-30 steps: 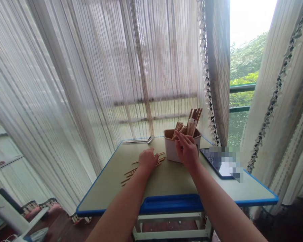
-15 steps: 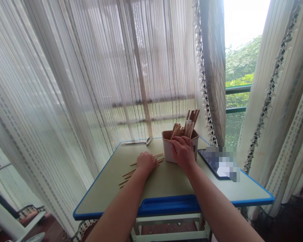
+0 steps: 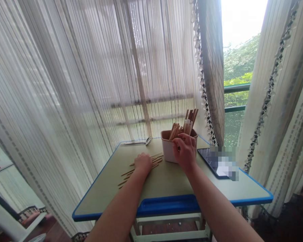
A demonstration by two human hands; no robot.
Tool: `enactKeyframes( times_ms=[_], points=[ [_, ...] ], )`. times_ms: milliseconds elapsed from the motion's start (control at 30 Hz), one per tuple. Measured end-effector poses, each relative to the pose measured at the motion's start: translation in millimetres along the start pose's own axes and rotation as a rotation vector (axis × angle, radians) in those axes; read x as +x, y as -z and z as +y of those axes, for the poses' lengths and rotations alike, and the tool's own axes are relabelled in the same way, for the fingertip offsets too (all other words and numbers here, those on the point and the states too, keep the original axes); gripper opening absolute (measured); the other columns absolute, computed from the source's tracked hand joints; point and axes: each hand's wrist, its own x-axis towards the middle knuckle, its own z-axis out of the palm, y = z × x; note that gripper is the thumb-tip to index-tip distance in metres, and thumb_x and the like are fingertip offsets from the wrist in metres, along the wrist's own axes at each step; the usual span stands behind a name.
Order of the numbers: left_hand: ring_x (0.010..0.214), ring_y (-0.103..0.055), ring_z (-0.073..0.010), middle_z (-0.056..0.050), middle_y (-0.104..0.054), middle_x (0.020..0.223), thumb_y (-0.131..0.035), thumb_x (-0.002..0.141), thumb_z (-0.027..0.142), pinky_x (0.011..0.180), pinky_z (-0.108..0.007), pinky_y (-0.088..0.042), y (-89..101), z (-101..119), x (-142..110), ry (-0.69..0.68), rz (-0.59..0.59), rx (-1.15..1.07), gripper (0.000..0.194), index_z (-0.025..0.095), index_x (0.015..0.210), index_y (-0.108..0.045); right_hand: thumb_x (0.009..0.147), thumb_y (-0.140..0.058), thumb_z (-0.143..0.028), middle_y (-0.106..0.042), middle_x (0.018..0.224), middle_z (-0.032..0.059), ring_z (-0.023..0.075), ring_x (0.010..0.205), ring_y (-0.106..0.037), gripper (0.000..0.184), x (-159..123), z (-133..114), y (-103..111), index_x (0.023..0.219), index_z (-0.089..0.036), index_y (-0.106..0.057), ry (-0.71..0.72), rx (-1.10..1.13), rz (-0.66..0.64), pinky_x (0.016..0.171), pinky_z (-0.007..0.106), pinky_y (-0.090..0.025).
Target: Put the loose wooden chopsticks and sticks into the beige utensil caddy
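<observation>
Several thin wooden chopsticks (image 3: 127,174) lie loosely side by side, slanting across the table. My left hand (image 3: 143,163) rests over them with its fingers curled down; the fingertips are largely hidden behind the hand. A pale bin (image 3: 168,149) with a brown inside stands to the right, holding upright bundles of chopsticks (image 3: 175,130), some lighter and some dark brown. My right hand (image 3: 185,148) is at the bin's front rim, thumb and forefinger bent together in a pinch. Whatever may be between those fingers is too small to make out.
A slotted metal ladle (image 3: 147,141) lies at the table's back edge. Right of the bin is a dark tablet (image 3: 212,164), partly blurred. The table (image 3: 101,195) has a blue rim and a blue front tray (image 3: 169,204). Curtains (image 3: 91,67) hang close behind.
My right hand's fingers have bent from lying over the bin's rim into a pinch. My left hand has shifted slightly left over the chopsticks, baring more of their right ends.
</observation>
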Motion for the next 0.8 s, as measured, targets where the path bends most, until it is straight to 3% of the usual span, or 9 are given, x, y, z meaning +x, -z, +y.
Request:
enactKeyframes(
  times_ms=[567,800],
  points=[
    [0.1,-0.056,-0.0239,-0.012,-0.061,0.106,-0.037,0.089,0.02,0.083,-0.039,-0.045,-0.4,2.8,-1.4,-0.098,0.027,-0.03,0.026,0.019,0.106,-0.056,0.079,-0.057,-0.02,-0.056,0.105,0.0063,0.0229,0.103,-0.046,0.01,-0.6,1.0,0.5,0.08,-0.022,-0.066,-0.024,0.04,-0.001,0.09,0.038,-0.036],
    [0.1,-0.055,-0.0234,-0.011,-0.058,0.106,-0.035,0.09,0.019,0.081,-0.037,-0.044,-1.0,3.2,0.7,-0.132,0.14,-0.039,0.027,0.019,0.105,-0.058,0.079,-0.056,-0.019,-0.056,0.104,0.006,0.0223,0.103,-0.046,0.01,-1.3,2.5,-0.4,0.079,-0.022,-0.066,-0.03,0.054,0.007,0.091,0.038,-0.035]
  ],
)
